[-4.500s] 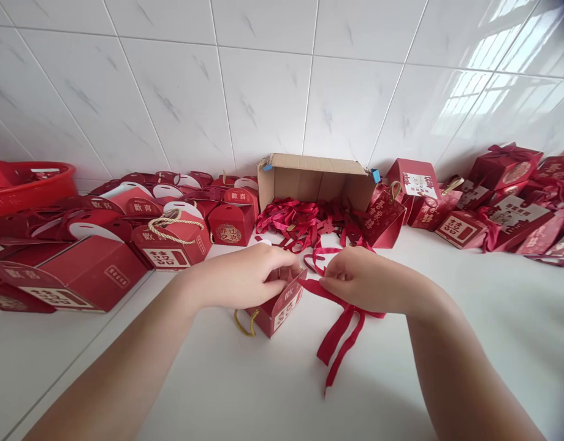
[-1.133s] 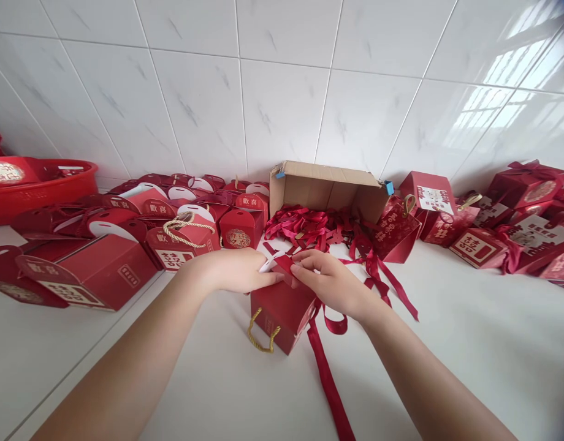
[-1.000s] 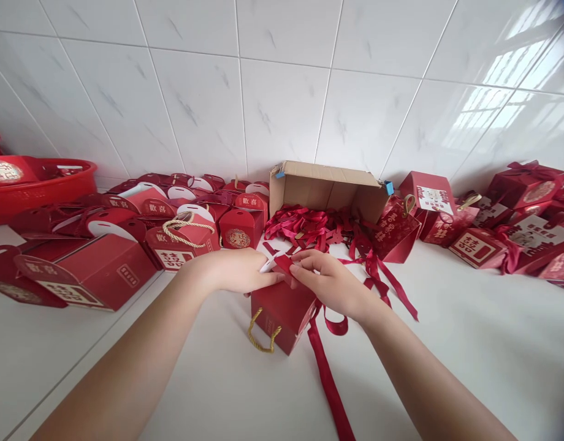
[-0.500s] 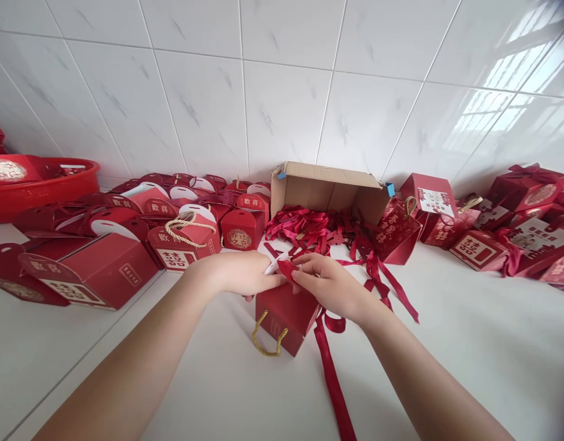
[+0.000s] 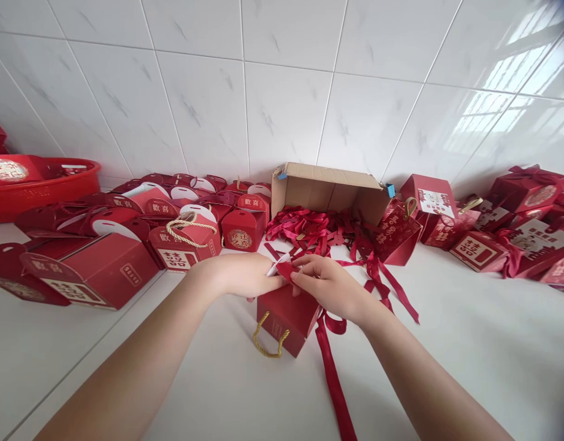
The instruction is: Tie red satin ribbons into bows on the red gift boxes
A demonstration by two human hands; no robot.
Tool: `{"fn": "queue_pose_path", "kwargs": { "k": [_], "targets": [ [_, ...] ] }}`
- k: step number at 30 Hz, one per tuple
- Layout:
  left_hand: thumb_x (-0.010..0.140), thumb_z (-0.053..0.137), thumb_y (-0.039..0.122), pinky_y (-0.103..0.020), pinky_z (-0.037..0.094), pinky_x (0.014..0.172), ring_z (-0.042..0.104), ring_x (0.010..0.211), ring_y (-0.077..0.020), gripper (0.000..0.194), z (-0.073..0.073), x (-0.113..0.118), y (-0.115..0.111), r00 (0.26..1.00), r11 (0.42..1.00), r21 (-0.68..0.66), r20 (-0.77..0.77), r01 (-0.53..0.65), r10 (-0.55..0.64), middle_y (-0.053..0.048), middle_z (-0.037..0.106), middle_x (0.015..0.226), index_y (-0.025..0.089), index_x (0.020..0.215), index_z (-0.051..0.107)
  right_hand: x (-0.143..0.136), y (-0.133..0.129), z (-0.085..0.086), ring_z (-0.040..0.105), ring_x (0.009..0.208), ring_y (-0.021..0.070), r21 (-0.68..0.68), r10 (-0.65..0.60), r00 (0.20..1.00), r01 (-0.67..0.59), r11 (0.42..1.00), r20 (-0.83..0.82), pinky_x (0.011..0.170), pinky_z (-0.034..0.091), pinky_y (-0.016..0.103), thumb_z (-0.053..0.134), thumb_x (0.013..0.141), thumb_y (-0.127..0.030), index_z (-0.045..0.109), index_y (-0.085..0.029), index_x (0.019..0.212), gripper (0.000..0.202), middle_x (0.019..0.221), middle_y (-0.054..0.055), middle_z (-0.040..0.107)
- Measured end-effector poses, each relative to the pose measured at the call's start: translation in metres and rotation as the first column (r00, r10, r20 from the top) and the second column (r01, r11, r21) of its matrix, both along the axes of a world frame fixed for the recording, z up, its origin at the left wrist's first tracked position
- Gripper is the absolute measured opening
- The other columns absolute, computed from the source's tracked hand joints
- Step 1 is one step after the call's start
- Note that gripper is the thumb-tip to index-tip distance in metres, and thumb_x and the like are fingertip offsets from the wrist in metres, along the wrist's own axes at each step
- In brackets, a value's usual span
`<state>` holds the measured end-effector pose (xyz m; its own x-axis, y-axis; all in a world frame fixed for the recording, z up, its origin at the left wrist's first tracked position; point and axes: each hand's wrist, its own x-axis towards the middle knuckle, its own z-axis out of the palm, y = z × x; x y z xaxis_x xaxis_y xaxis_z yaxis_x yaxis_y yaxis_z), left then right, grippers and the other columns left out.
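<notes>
A red gift box (image 5: pixel 289 315) with a gold rope handle (image 5: pixel 269 344) on its near side stands tilted across the view on the white table. My left hand (image 5: pixel 251 275) is at the far left of its top, fingers closed around the box's upper flaps and partly hidden. My right hand (image 5: pixel 324 280) pinches a red flap (image 5: pixel 286 270) with a white inner side at the top. Beside the box, a long dark red ribbon (image 5: pixel 330 373) runs toward the near edge.
An open cardboard box (image 5: pixel 330 176) spills red ribbons (image 5: pixel 304 225) behind the hands. Many red boxes (image 5: pixel 125 266) stand at the left, near a red plastic basin (image 5: pixel 47 193). More red gift boxes (image 5: pixel 477 250) fill the right, along the tiled wall (image 5: pixel 286 110).
Almost everything is as before. The flaps between my hands have shifted very slightly, and both hands keep their places.
</notes>
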<state>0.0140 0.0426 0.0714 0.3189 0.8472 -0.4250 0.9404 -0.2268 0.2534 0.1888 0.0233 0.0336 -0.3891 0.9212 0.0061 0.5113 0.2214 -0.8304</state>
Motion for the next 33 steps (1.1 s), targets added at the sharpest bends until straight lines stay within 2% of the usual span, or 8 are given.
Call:
{"fn": "queue_pose_path", "kwargs": {
  "k": [6, 12, 18, 22, 25, 29, 31, 33],
  "targets": [
    [0.062, 0.054, 0.073, -0.025, 0.034, 0.047, 0.052, 0.055, -0.0163, 0.053, 0.007, -0.018, 0.005, 0.997, 0.996, -0.040, 0.007, 0.080, -0.080, -0.004, 0.063, 0.071, 0.020, 0.068, 0.053, 0.000, 0.000, -0.001, 0.057, 0.100, 0.0186, -0.014, -0.006, 1.000, 0.007, 1.000, 0.009, 0.071, 0.039, 0.025, 0.048, 0.083, -0.031, 0.065, -0.018, 0.059, 0.033, 0.120, 0.002, 0.058],
    [0.087, 0.028, 0.055, -0.025, 0.041, 0.067, 0.057, 0.085, -0.0188, 0.042, 0.020, -0.037, 0.011, 0.974, 0.999, 0.041, 0.227, -0.015, 0.006, -0.003, 0.064, 0.101, 0.025, 0.097, 0.057, -0.001, -0.002, 0.000, 0.057, 0.098, 0.0184, -0.018, -0.010, 1.000, 0.010, 1.000, 0.016, 0.066, 0.039, 0.024, 0.047, 0.083, -0.031, 0.064, -0.017, 0.059, 0.033, 0.120, 0.001, 0.058],
    [0.084, 0.041, 0.045, -0.023, 0.031, 0.051, 0.042, 0.058, -0.0127, 0.029, 0.007, -0.022, 0.014, 0.954, 0.982, 0.129, 0.252, 0.135, -0.165, 0.002, 0.052, 0.068, 0.021, 0.071, 0.051, -0.003, -0.001, -0.003, 0.057, 0.096, 0.0167, -0.003, -0.015, 1.000, 0.015, 1.000, -0.001, 0.069, 0.040, 0.024, 0.046, 0.084, -0.030, 0.062, -0.016, 0.058, 0.033, 0.115, 0.003, 0.058],
    [0.081, 0.047, 0.033, -0.023, 0.026, 0.046, 0.037, 0.050, -0.0096, 0.023, 0.010, -0.022, 0.012, 0.915, 0.979, 0.194, 0.379, 0.065, -0.135, 0.003, 0.051, 0.063, 0.019, 0.063, 0.047, -0.002, -0.003, 0.000, 0.056, 0.075, 0.0148, -0.036, -0.037, 0.999, 0.036, 0.999, -0.037, 0.060, 0.039, 0.025, 0.044, 0.087, -0.047, 0.060, -0.018, 0.069, 0.038, 0.089, 0.003, 0.061],
    [0.081, 0.049, 0.030, -0.022, 0.030, 0.046, 0.045, 0.050, -0.0095, 0.018, 0.022, -0.030, 0.010, 0.691, 0.960, 0.233, 0.721, -0.158, -0.061, 0.003, 0.057, 0.064, 0.020, 0.066, 0.051, 0.008, -0.006, 0.012, 0.053, 0.065, 0.0127, -0.054, -0.125, 0.987, 0.119, 0.991, -0.104, 0.054, 0.038, 0.024, 0.040, 0.088, -0.058, 0.057, -0.021, 0.090, 0.041, 0.081, 0.000, 0.059],
    [0.082, 0.049, 0.028, -0.023, 0.037, 0.047, 0.053, 0.052, -0.0104, 0.016, 0.038, -0.040, 0.009, -0.005, 0.827, 0.154, 0.982, -0.541, -0.187, 0.004, 0.053, 0.061, 0.021, 0.068, 0.048, 0.034, -0.011, 0.032, 0.056, 0.076, 0.0138, 0.093, -0.212, 0.976, 0.217, 0.972, -0.052, 0.062, 0.042, 0.024, 0.045, 0.087, -0.055, 0.057, -0.023, 0.094, 0.035, 0.090, 0.001, 0.062],
    [0.082, 0.051, 0.029, -0.024, 0.045, 0.061, 0.063, 0.074, -0.0139, 0.014, 0.040, -0.043, 0.009, -0.058, 0.775, 0.137, 0.974, -0.617, -0.218, 0.002, 0.061, 0.076, 0.022, 0.070, 0.051, 0.046, -0.015, 0.039, 0.058, 0.078, 0.0150, 0.125, -0.180, 0.983, 0.174, 0.977, 0.045, 0.062, 0.044, 0.024, 0.048, 0.086, -0.054, 0.059, -0.022, 0.088, 0.033, 0.089, 0.001, 0.063],
    [0.080, 0.054, 0.033, -0.029, 0.047, 0.078, 0.061, 0.099, -0.0189, 0.013, 0.037, -0.043, 0.010, 0.149, 0.741, 0.211, 0.977, -0.638, -0.150, 0.000, 0.065, 0.097, 0.022, 0.074, 0.056, 0.052, -0.019, 0.043, 0.060, 0.076, 0.0158, 0.095, -0.104, 0.979, 0.089, 0.992, 0.176, 0.060, 0.044, 0.025, 0.051, 0.084, -0.053, 0.060, -0.022, 0.081, 0.033, 0.085, 0.002, 0.065]
  ]
}}
